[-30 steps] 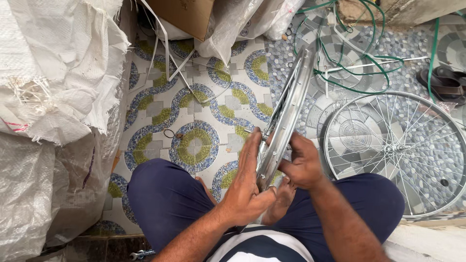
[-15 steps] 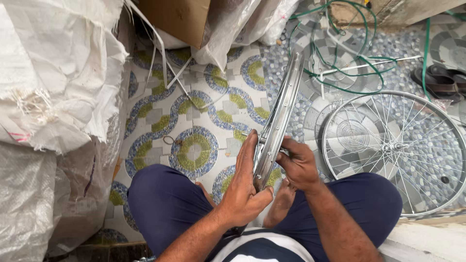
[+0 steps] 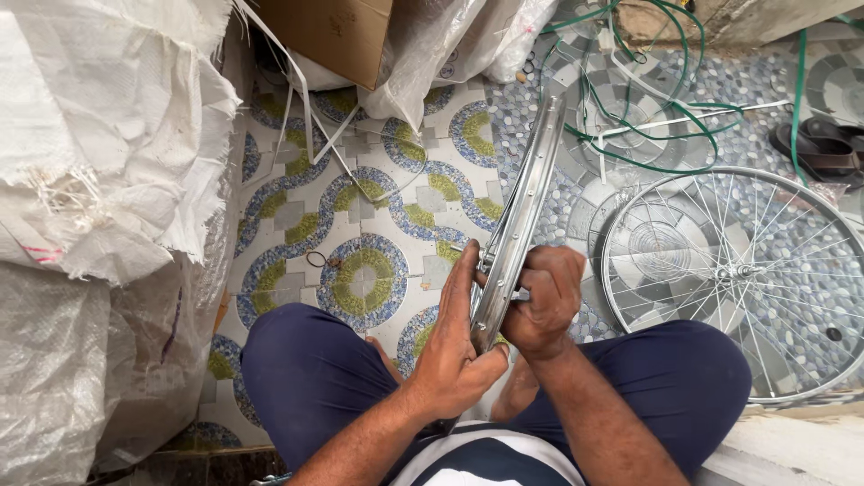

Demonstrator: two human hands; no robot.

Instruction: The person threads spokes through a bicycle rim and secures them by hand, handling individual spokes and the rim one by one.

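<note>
— Left hand [image 3: 454, 346]: how is it placed?

— It is laid flat along the near end of the bare silver metal bicycle rim [image 3: 517, 225], fingers stretched together up the rim's left face and the thumb hooked beneath its edge. The rim is thus steadied rather than gripped in a fist.

— And the right hand [image 3: 544, 301]?

— It is closed in a fist against the rim's right face, curled around something small and metallic. What exactly is pinched cannot be told, since it is hidden by the fingers.

— Where is the rim held?

— It is stood on edge between the knees, above the dark blue trousers [image 3: 315, 378], and is clamped between both hands. Its long axis is run away from the body, up and slightly to the right, toward the brown cardboard box [image 3: 328, 36] and clear plastic bags [image 3: 432, 45]. Both hands are set at the near end; the far end is left free over the patterned tile floor [image 3: 360, 270].

— What else is seen close by?

— A finished spoked silver wheel [image 3: 738, 270] is laid flat on the floor just right of the right knee. Green tubing [image 3: 657, 99] is coiled beyond it, and white woven sacks [image 3: 99, 153] are piled on the left.
</note>
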